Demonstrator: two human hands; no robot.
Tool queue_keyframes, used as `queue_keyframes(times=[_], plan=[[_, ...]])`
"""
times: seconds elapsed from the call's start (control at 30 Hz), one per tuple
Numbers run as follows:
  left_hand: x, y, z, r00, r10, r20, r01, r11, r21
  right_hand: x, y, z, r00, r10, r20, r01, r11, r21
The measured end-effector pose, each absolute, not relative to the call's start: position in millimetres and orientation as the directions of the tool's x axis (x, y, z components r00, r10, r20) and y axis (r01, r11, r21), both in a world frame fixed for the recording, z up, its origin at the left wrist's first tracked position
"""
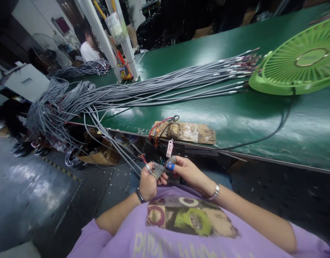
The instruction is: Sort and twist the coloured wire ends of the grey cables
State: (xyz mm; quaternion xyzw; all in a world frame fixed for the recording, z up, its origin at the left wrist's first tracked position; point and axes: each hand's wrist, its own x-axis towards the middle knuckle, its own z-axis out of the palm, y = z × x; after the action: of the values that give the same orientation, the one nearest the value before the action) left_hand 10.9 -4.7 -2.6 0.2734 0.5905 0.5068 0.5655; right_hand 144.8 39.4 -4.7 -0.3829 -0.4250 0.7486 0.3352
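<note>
Just past the bench edge, in front of my body, my left hand is closed around the ends of a few grey cables. Thin coloured wires fan out of those ends above my thumb. Grey tape wraps fingers on both hands, and blue tape shows on the right. My right hand is pinched close beside the left, at the wire tips; what lies between its fingers is too small to make out. A wooden block with red and black leads sits on the bench edge above my hands.
A long bundle of grey cables lies along the green bench, some hanging off its left end. A green fan stands at right, its cord crossing the front. A white post rises behind. Below left is a cardboard box. A person sits far back.
</note>
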Motion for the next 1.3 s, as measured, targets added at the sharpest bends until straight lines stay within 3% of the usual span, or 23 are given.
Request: queue_keyframes(times=[0.27,0.83,1.3], plan=[[8.5,-3.6,-3.8,-0.235,0.892,-0.386,-0.297,0.313,0.902,144.6,37.4,-1.7,-0.487,0.839,-0.240,-0.169,-0.361,-0.917],[7.6,-4.4,-3.7,-0.240,0.903,-0.358,-0.307,0.279,0.910,145.7,32.7,-9.3,-0.546,0.766,-0.339,-0.156,-0.491,-0.857],[5.0,-8.6,-8.6,-0.179,0.931,-0.319,-0.215,0.279,0.936,155.2,43.6,-1.8,-0.605,0.712,-0.356,0.017,-0.435,-0.900]])
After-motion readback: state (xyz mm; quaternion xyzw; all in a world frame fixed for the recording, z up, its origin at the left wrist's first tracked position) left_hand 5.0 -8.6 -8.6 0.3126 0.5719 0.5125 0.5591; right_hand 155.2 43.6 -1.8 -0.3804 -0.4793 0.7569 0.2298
